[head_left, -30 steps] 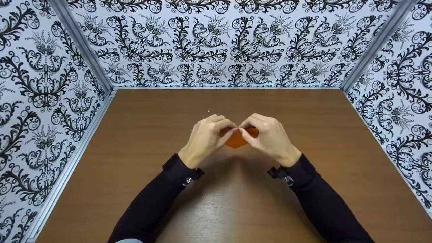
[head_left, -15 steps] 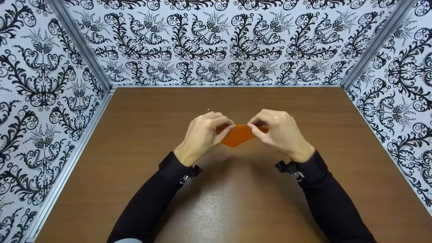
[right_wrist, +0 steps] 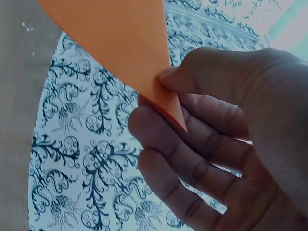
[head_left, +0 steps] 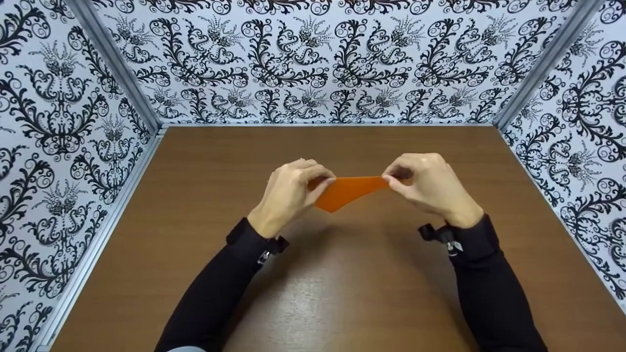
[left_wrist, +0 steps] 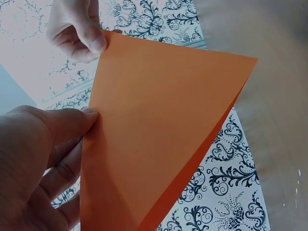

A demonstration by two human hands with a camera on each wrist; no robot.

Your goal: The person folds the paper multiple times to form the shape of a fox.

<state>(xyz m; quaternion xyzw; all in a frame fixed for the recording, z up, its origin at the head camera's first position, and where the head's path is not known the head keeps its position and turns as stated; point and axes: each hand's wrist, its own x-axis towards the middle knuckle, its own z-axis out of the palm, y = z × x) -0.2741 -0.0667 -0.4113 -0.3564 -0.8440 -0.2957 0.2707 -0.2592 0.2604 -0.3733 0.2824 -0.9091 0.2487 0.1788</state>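
A folded sheet of orange paper (head_left: pixel 348 190) is stretched between both hands above the wooden table, its straight crease on top and a corner pointing down. My left hand (head_left: pixel 292 193) pinches the crease between thumb and fingers, left of the middle. Out by the right-hand tip, my right hand (head_left: pixel 433 188) pinches the same edge. In the left wrist view the paper (left_wrist: pixel 154 120) shows two layers parting slightly along the slanted side. The right wrist view has the narrow tip of the paper (right_wrist: pixel 130 43) between thumb and fingers.
The brown wooden table (head_left: pixel 313 293) spreads beneath the hands. Patterned black-and-white walls (head_left: pixel 313 58) enclose it at the back and both sides, with grey metal strips (head_left: pixel 117 63) at the corners. Each dark sleeve carries a small wrist camera (head_left: pixel 442 234).
My right hand has slid along the crease to the right, away from the left hand, exposing more of the orange paper. The left hand has shifted slightly left.
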